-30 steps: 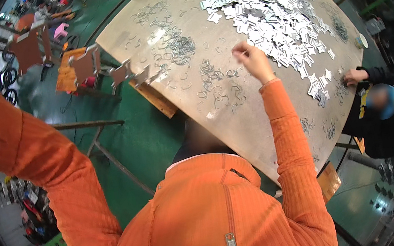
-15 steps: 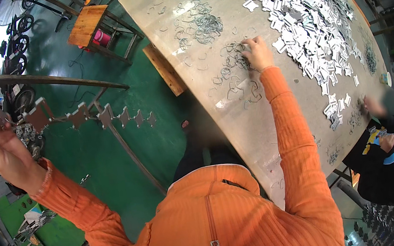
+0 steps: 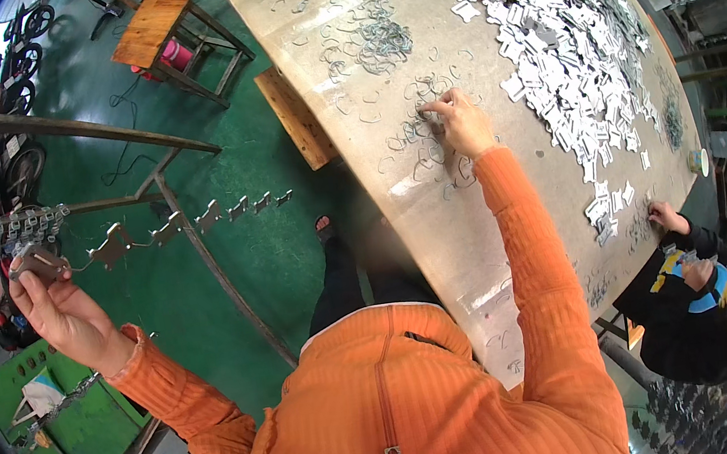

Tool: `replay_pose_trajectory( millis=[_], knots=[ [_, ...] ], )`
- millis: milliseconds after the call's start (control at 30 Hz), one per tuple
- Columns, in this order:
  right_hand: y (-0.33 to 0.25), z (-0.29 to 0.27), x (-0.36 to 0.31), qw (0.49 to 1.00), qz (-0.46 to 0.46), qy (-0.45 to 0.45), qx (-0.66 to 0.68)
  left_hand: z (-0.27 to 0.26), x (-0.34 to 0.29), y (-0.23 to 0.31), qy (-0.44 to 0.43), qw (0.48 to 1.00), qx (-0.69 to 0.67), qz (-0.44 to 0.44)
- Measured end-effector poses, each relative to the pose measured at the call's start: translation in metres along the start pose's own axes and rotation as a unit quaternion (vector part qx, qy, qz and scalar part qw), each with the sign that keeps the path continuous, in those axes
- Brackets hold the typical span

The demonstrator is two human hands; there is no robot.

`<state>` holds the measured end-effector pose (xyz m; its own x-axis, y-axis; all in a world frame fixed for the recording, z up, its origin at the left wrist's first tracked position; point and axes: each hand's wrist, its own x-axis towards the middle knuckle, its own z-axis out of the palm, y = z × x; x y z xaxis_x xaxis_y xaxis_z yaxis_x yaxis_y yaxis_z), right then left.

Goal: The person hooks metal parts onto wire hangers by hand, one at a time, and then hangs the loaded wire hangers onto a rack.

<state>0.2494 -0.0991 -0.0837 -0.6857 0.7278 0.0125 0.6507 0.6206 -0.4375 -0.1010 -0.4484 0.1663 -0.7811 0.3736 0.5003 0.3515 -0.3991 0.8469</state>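
My left hand [image 3: 68, 316] is raised at the left, its fingers closed on a flat grey metal plate [image 3: 41, 264]. From that plate a string of similar notched plates [image 3: 166, 230], linked by thin wire, stretches rightward over the green floor. On the table my right hand [image 3: 465, 126] reaches into a loose patch of bent wire hooks [image 3: 411, 136]. Its thumb and index finger come together at a wire hook, though the fingertips are small in the picture.
The beige table [image 3: 438, 235] carries a large heap of metal plates [image 3: 562, 63] and another wire hook pile [image 3: 384, 45]. Across its right side a person in dark sleeves [image 3: 683, 313] handles small parts. A wooden stool [image 3: 154, 34] and a metal rail [image 3: 84, 126] stand left.
My left hand has come rightward and lower with the string of plates. My right hand has shifted slightly left and down among the hooks. The whole view has turned a little.
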Motion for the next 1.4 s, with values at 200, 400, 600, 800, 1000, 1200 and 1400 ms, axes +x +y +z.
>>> replay_pose_trajectory(
  millis=[200,400,600,800,1000,1200,1400],
  knots=[
    [0.013,0.016,0.022,0.981,0.127,0.126,0.079,0.001,-0.01,-0.008,-0.004,1.0,0.012,-0.018],
    [0.03,0.01,0.02,0.982,0.151,0.109,0.004,0.004,-0.017,-0.011,0.016,0.999,0.027,-0.019],
    [0.028,-0.003,0.008,0.991,0.1,0.067,-0.057,0.002,-0.024,-0.014,0.043,0.998,0.036,-0.028],
    [0.012,-0.007,0.013,0.987,0.127,0.095,0.003,-0.009,-0.028,-0.008,0.049,0.997,0.044,-0.03],
    [0.029,0.013,0.02,0.981,0.154,0.118,-0.012,-0.009,-0.029,-0.01,0.04,0.998,0.039,-0.04],
    [0.024,0.001,0.023,0.993,0.099,0.068,0.013,0.001,-0.031,-0.014,0.066,0.996,0.052,-0.032],
    [0.017,0.008,0.049,0.989,0.123,0.086,-0.005,0.004,-0.031,-0.011,0.047,0.997,0.053,-0.031]
  ],
)
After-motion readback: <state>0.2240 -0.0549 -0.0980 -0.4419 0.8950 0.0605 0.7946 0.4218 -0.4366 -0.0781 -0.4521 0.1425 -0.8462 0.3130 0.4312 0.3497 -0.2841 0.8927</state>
